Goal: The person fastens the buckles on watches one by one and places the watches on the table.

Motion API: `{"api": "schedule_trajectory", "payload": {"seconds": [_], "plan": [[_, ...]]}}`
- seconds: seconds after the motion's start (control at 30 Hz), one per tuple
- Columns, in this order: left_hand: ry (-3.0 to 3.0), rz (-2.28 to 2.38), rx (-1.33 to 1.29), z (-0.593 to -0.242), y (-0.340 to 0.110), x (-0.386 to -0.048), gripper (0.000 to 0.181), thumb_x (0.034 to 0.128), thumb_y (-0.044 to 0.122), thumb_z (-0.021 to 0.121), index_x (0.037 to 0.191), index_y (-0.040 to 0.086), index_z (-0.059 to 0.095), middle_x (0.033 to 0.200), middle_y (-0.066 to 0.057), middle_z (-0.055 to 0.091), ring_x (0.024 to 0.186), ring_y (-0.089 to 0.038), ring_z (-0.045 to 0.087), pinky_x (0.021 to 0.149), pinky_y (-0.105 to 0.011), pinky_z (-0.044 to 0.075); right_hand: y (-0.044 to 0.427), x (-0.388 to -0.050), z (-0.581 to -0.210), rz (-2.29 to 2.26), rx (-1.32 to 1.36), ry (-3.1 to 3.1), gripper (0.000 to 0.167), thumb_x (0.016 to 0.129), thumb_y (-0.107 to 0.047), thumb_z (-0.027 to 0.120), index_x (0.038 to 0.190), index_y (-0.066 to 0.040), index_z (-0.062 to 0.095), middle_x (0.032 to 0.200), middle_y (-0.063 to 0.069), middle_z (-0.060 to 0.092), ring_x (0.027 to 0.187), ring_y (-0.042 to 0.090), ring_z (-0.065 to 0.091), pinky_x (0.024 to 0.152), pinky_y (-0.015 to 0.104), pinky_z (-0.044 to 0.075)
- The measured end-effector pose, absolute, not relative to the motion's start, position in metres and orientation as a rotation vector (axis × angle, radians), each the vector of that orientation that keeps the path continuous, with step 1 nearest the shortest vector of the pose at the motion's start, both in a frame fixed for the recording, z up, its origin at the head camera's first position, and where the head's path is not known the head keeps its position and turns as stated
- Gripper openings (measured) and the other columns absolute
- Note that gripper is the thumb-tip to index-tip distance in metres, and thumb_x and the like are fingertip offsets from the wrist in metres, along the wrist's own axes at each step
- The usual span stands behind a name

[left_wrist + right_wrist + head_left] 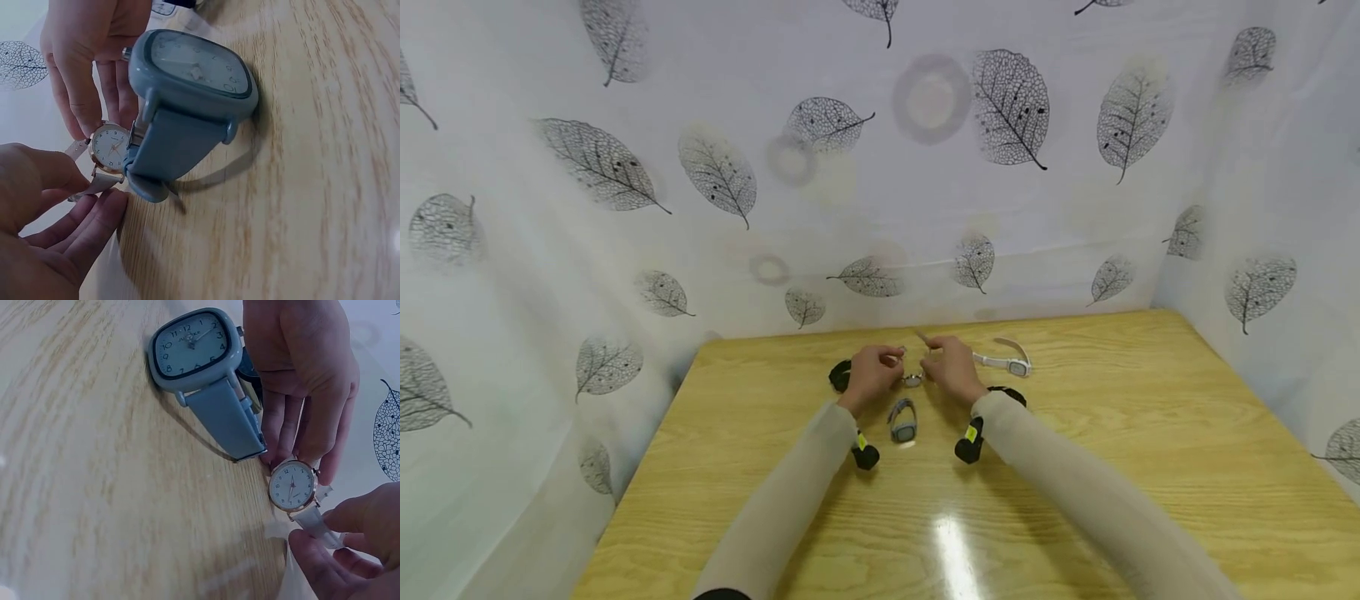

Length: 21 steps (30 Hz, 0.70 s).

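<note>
A small wristwatch [912, 380] with a round white dial, rose-gold case and pale strap is between the two hands. My left hand [874, 372] pinches one side of its strap between thumb and fingers, seen at the lower left of the left wrist view. My right hand [953, 371] pinches the opposite strap part, seen at the lower right of the right wrist view. The dial faces the wrist cameras. Nearer the body, a blue-grey square-faced watch [904, 432] rests on its side on the table, its strap closed in a loop.
A white watch [1018, 367] lies beyond the right hand, its strap curving up. A black band-like thing [840, 377] sits left of the left hand, and another black band [1009, 394] shows beside the right wrist. The wooden table [1112, 467] meets a leaf-patterned curtain [865, 200].
</note>
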<state>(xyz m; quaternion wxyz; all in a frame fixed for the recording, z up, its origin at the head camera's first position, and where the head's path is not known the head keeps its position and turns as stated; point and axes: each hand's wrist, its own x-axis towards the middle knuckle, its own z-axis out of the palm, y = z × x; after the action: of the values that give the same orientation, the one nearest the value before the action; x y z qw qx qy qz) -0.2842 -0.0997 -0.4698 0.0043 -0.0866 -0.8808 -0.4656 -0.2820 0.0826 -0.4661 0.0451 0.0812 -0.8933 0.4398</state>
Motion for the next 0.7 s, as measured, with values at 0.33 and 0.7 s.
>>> {"api": "schedule_trajectory", "payload": {"seconds": [0.33, 0.7], "plan": [[-2.649, -1.749, -0.209, -0.476, -0.103, -0.287, 0.029, 0.0908, 0.0, 0.068, 0.119, 0.003, 0.075, 0.105, -0.013, 0.075, 0.089, -0.019, 0.072, 0.069, -0.026, 0.059, 0.085, -0.279, -0.467, 1.551, 0.256, -2.659, 0.047, 0.097, -0.006, 0.067, 0.141, 0.004, 0.058, 0.13, 0.025, 0.064, 0.069, 0.017, 0.07, 0.058, 0.028, 0.053], [-2.318, -2.122, -0.276, -0.464, -0.107, -0.278, 0.033, 0.1019, 0.015, 0.067, 0.127, -0.007, 0.067, 0.117, -0.032, 0.068, 0.08, -0.019, 0.07, 0.075, -0.034, 0.063, 0.09, -0.273, -0.458, 1.796, 0.346, -2.497, 0.056, 0.1, -0.005, 0.066, 0.153, -0.008, 0.048, 0.147, 0.026, 0.052, 0.097, 0.033, 0.073, 0.081, 0.048, 0.062]]}}
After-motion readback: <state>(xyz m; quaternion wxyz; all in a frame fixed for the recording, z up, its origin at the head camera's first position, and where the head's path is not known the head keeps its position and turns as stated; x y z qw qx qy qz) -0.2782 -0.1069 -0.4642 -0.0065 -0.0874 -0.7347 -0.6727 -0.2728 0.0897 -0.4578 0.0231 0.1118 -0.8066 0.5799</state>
